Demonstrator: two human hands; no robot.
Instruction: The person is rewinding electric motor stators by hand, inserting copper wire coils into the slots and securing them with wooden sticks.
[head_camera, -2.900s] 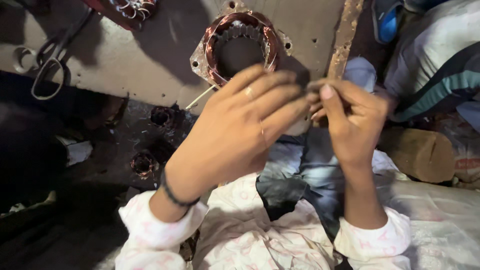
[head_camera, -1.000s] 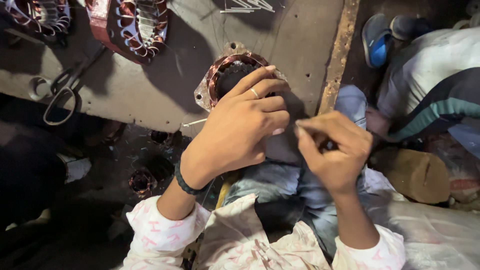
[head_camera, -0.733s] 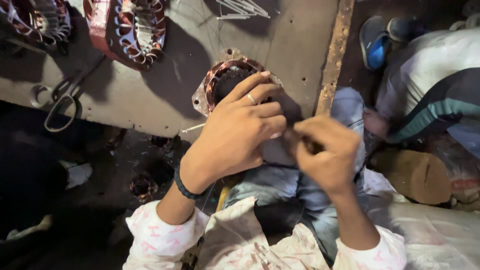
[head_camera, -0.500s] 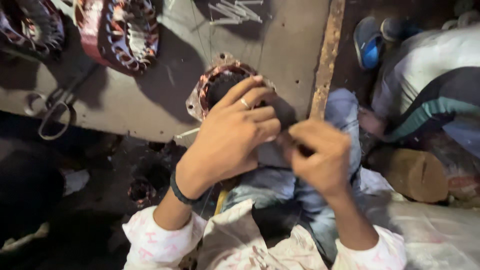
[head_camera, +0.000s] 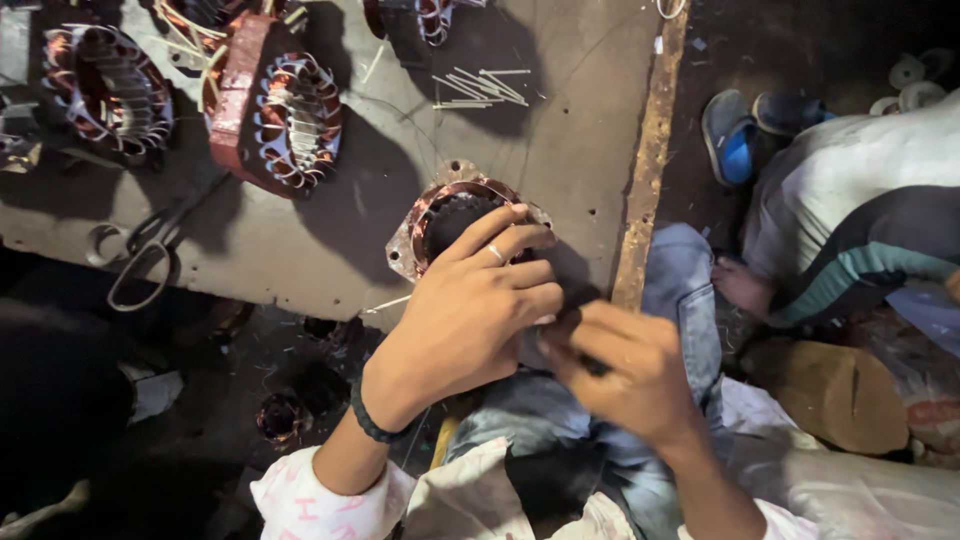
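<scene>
head view: left hand (head_camera: 470, 320) rests curled over a copper-wound stator (head_camera: 450, 215) on the grey board (head_camera: 560, 150); right hand (head_camera: 625, 375) beside it, fingers pinched shut, what they hold hidden

Near the front edge of the dull grey table (head_camera: 560, 150) sits a motor ring (head_camera: 450, 215) with copper-brown windings and a pale metal rim, while a dark red ring (head_camera: 285, 115) with white and copper coils lies toward the far left beside grey scissors (head_camera: 140, 262). The left hand (head_camera: 470, 320) wears a silvery finger ring and a black wristband (head_camera: 372, 420), and both sleeves are white, the left one (head_camera: 310, 500) with a faint pink print. The knee (head_camera: 680, 300) is in faded blue denim, the slipper (head_camera: 728, 135) off the right edge is blue, and the other person's shirt (head_camera: 850, 230) looks white with dark and teal bands, though the light there is poor.
</scene>
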